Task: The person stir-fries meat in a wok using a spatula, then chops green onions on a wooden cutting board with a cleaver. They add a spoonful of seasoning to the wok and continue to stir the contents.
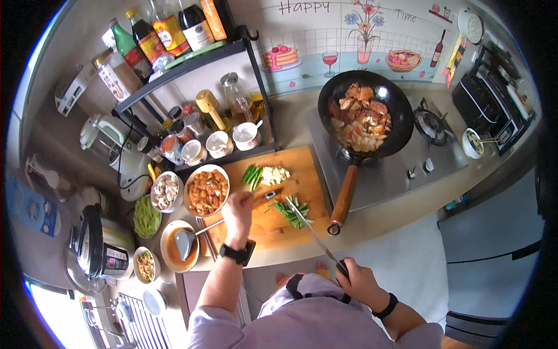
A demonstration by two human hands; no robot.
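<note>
My right hand holds the black handle of a kitchen knife. Its blade tip reaches the cut green scallion pieces on the wooden cutting board. My left hand is above the board's left side, over the handle of a ladle; whether its fingers grip that handle is hidden. The ladle's head rests in a bowl of brownish-orange liquid. Green scallion lengths and chopped pale garlic lie at the board's far edge. A bowl of sauced meat chunks stands beside my left hand.
A black wok with browned meat sits on the gas stove, its wooden handle pointing towards me. Bowls of sliced mushrooms and chopped topping stand left. A black rack holds bottles and jars. An electric cooker is further left.
</note>
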